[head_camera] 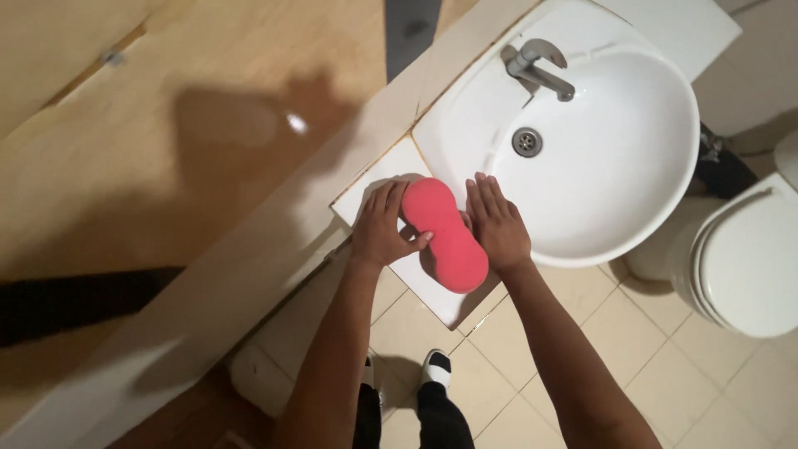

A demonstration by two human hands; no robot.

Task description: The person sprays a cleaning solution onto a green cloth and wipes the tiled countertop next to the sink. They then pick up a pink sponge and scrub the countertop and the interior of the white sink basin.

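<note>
A pink, peanut-shaped sponge (446,237) lies on the white tiled counter (366,195) just left of the sink. My left hand (381,229) rests on the sponge's left side, thumb pressed into its narrow waist. On the sponge's right side, my right hand (496,223) lies flat with fingers straight, against the sink's rim. Both hands press the sponge between them.
A white oval sink (632,158) with a chrome tap (540,68) and drain (526,141) sits to the right. A white toilet (748,258) stands at the far right. A glossy beige wall fills the left. Beige floor tiles and my feet show below.
</note>
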